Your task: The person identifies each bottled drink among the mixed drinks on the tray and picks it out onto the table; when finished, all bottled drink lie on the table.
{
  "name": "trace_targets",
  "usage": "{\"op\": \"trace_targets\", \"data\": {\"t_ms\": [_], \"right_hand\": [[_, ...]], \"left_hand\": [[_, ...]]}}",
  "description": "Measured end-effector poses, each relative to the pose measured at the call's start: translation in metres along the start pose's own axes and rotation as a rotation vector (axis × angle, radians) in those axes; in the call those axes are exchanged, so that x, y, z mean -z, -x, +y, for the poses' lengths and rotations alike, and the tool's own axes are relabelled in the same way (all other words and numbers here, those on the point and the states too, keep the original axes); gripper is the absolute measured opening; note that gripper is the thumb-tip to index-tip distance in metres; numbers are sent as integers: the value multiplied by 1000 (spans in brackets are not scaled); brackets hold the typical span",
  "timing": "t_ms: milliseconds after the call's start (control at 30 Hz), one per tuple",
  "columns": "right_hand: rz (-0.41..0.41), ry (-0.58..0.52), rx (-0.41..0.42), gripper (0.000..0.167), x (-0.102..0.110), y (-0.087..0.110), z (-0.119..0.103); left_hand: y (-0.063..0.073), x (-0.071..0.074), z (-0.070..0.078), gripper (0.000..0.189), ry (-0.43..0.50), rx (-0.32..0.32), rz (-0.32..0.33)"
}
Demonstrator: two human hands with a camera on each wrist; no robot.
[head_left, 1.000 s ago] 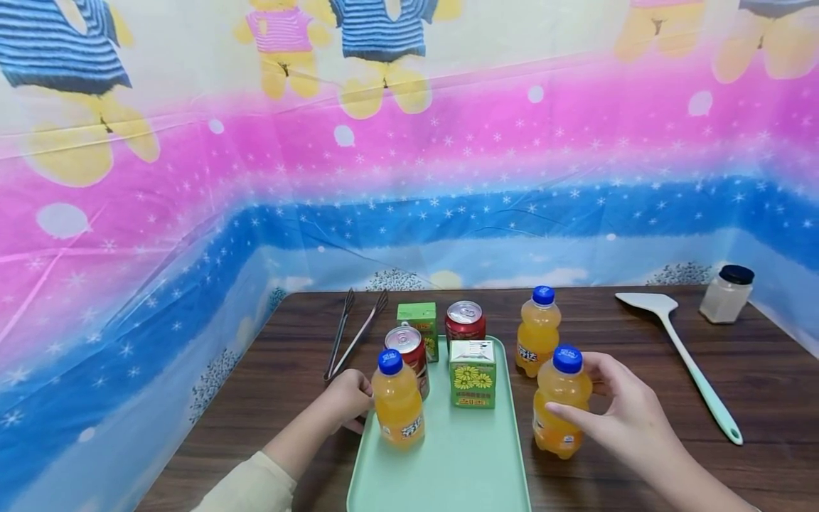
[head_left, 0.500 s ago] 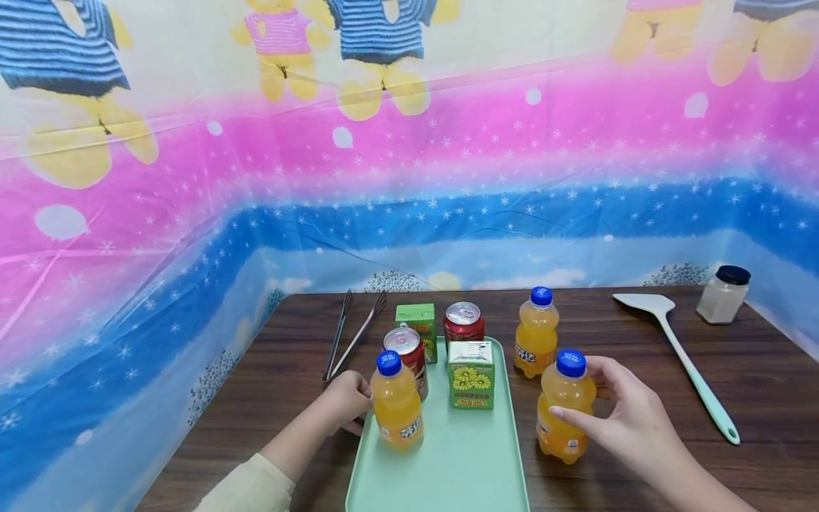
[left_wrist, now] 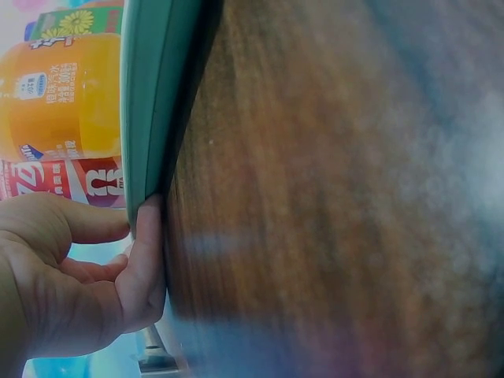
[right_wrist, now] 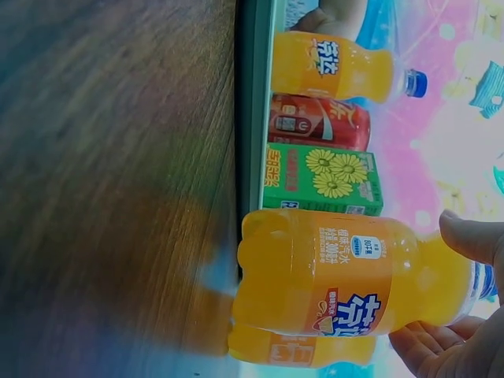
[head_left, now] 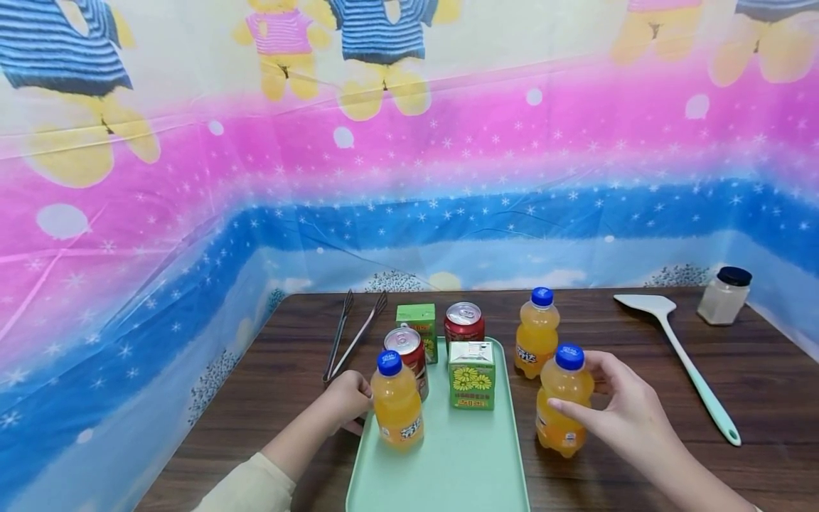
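Observation:
My left hand (head_left: 348, 398) pinches the left rim of a light green tray (head_left: 467, 469), thumb above and fingers under the edge in the left wrist view. With thumb and fingers round its upper part, my right hand (head_left: 630, 409) holds an orange soda bottle (head_left: 565, 409) upright, just right of the tray. Whether its base touches the table cannot be told. On the tray stand another orange soda bottle (head_left: 397, 409), a red soda can (head_left: 406, 345), a second can (head_left: 465, 323), a green drink carton (head_left: 472, 380) and another carton (head_left: 417, 320).
A third orange soda bottle (head_left: 536, 338) stands on the dark wooden table (head_left: 281, 427) behind the held one. Metal tongs (head_left: 348, 341) lie left of the tray. At right are a spatula (head_left: 687, 363) and a black-lidded jar (head_left: 725, 295). A printed cloth (head_left: 409, 171) hangs behind.
The held bottle shifts slightly right and toward me, then back up a little, with my right hand. My left hand and the tray stay almost still.

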State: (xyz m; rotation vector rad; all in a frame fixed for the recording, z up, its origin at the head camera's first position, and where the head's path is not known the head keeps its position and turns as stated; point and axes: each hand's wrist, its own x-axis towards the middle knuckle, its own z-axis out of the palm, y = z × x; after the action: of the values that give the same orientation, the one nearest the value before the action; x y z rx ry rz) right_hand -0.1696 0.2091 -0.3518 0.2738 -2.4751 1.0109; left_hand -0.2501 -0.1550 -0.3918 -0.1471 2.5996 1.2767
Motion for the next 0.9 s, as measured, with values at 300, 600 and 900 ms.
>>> {"op": "trace_targets", "data": {"t_ms": [300,600,900], "right_hand": [[-8,-30,-26,59,-9,-10,3],[-26,-74,-45,62,-16,-18,4],[-28,-70,-61,62,-19,-22,6]], "left_hand": [[0,-1,0,11,-5,2,1],[-1,0,0,10,-6,9,-4],[-2,0,1,10,-6,11,-11]]}}
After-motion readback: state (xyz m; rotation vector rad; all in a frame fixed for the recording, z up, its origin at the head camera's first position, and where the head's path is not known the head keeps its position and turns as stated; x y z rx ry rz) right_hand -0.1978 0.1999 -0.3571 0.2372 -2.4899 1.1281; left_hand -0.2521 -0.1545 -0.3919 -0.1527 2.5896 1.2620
